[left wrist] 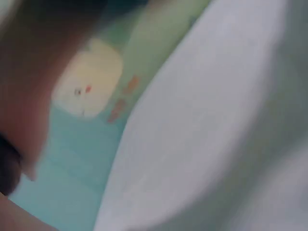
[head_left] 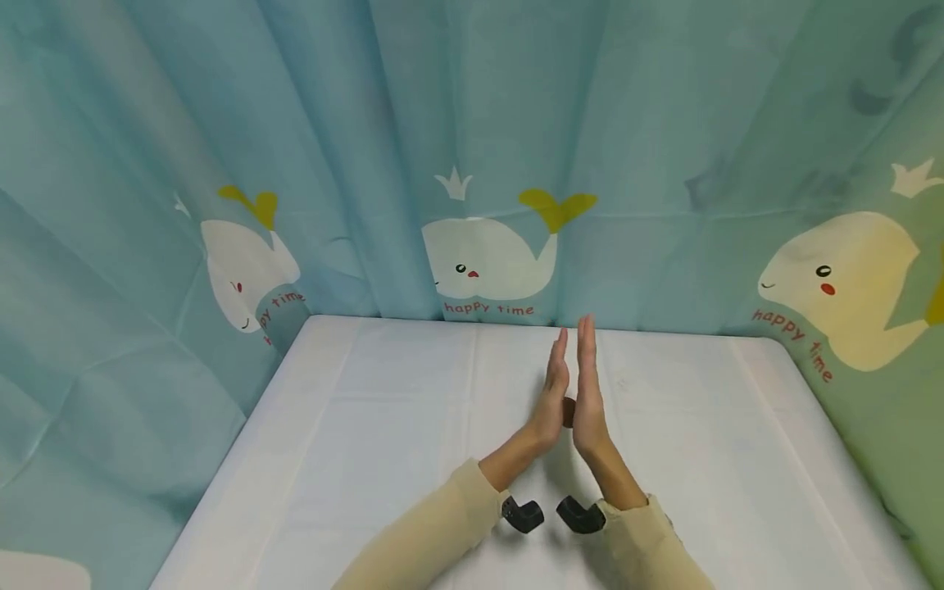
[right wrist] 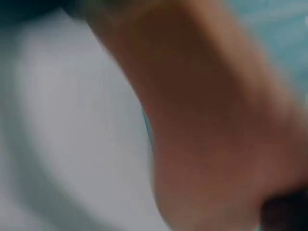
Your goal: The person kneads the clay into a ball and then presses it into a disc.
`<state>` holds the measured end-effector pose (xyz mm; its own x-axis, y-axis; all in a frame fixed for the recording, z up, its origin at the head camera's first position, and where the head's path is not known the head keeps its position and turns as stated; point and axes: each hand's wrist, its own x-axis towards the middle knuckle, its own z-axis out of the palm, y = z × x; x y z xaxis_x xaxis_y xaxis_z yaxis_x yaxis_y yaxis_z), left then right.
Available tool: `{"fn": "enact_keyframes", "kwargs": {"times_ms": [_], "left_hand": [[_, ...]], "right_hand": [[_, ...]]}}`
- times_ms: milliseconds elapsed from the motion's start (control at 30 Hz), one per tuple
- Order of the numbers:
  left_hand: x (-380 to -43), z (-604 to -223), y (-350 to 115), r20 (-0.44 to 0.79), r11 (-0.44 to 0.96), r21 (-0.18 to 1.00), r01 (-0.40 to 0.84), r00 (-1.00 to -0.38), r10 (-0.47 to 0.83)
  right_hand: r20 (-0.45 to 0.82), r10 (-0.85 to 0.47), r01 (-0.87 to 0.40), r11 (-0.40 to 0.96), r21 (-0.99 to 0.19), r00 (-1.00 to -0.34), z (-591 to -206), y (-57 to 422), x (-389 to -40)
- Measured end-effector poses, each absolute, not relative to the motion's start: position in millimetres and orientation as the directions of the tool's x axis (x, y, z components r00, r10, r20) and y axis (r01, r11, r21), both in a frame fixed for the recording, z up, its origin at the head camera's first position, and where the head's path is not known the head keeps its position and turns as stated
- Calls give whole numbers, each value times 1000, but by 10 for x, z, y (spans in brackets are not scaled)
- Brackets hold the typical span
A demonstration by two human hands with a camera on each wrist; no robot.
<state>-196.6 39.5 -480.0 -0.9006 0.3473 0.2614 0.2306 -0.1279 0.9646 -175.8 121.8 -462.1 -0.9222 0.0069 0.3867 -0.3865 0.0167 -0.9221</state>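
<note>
Where two flat palms face each other, a small, dark red-brown thing with a round edge (head_left: 569,412) sits in the gap between them, nearer the wrists than the fingertips. It looks squeezed from both sides, but the hands hide most of it, so I cannot tell its whole shape or what it is made of. The left hand (head_left: 549,406) and the right hand (head_left: 588,397) have long, straight fingers that point away from the person. No finger curls around the thing; only the palms seem to hold it. The fingertips are near each other, with a thin gap between them.

I think the step in hand is holding the small thing between the palms. The next move seems to call for an even push from both sides, with the hands moving as a pair. If one palm slid or pulled away, the thing could drop.

Below the hands are two cream cloth sleeves (head_left: 435,528), and a bent black plastic-looking piece (head_left: 522,516) sticks out by each cuff. Under it all is a white table with rounded corners (head_left: 369,459). Behind the table hangs a blue-green curtain (head_left: 487,98) with white whales (head_left: 487,262) and the red words "happy time". Both wrist pictures are blurry and show little more.
</note>
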Motion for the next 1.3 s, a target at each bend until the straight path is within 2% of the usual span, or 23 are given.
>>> {"fn": "enact_keyframes", "kwargs": {"times_ms": [133,200,300,400,500,567,667,800,967,1033,1133,1233,1300], "left_hand": [[-1834,-4714,428,323,-221,942,255,-867,378],[-1851,-4645,415,348,-241,931,275,-869,351],[-1966,-4588,372,351,-210,931,298,-890,292],[-2073,-4642,359,316,-190,944,271,-908,276],[-2026,-4727,383,293,-199,951,237,-897,332],[-1926,-4736,402,286,-230,950,213,-887,361],[-1831,-4668,399,313,-242,942,235,-875,368],[-1951,-4602,340,334,-215,937,275,-886,321],[-2078,-4718,305,279,-141,959,247,-914,295],[-2006,-4761,332,264,-143,963,229,-905,332],[-1844,-4769,366,257,-174,963,205,-894,367],[-1799,-4693,352,290,-198,952,232,-892,348],[-1857,-4632,315,307,-197,947,255,-899,311]], "right_hand": [[337,38,-336,29,-941,-941,-4799,1372,-1933],[295,11,-296,-21,-955,-955,-4880,1345,-1885],[297,-39,-293,-93,-952,-954,-4858,1204,-1697],[357,-65,-353,-71,-933,-932,-4660,1107,-1582],[404,-50,-404,-1,-915,-913,-4482,1158,-1671],[368,-52,-370,35,-928,-928,-4437,1251,-1780],[299,-53,-300,17,-954,-953,-4597,1370,-1917],[259,-67,-258,-18,-966,-964,-4811,1253,-1763],[336,-89,-337,2,-941,-938,-4630,1085,-1525],[379,-82,-382,28,-924,-922,-4557,1146,-1604],[376,-59,-379,49,-924,-925,-4617,1289,-1812],[300,-61,-302,16,-953,-952,-4792,1335,-1913],[262,-75,-261,-26,-965,-962,-4866,1265,-1858]]}}
